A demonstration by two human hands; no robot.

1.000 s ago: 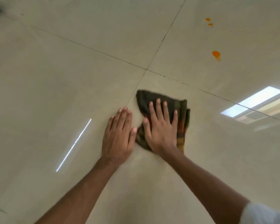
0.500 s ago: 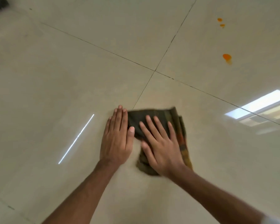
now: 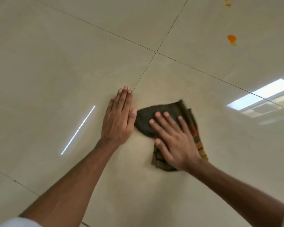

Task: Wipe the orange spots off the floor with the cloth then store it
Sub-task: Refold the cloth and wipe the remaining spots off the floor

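Observation:
A dark olive cloth [image 3: 161, 112] with an orange-striped edge lies crumpled on the beige tiled floor [image 3: 72, 54]. My right hand [image 3: 174, 138] presses flat on top of it, fingers spread. My left hand [image 3: 119, 118] rests flat on the bare tile just left of the cloth, its thumb touching the cloth's edge. A large orange spot [image 3: 231, 38] sits far up on the right tile, well away from the cloth. Two smaller orange spots [image 3: 227, 2] lie at the top edge.
Dark grout lines cross at a joint [image 3: 156, 52] above my hands. Bright reflections of ceiling lights show on the glossy floor at the right [image 3: 261, 99] and as a thin streak at the left [image 3: 78, 129].
My right hand has slid the cloth toward me and to the right across the tile. My left hand stays flat on the floor beside it.

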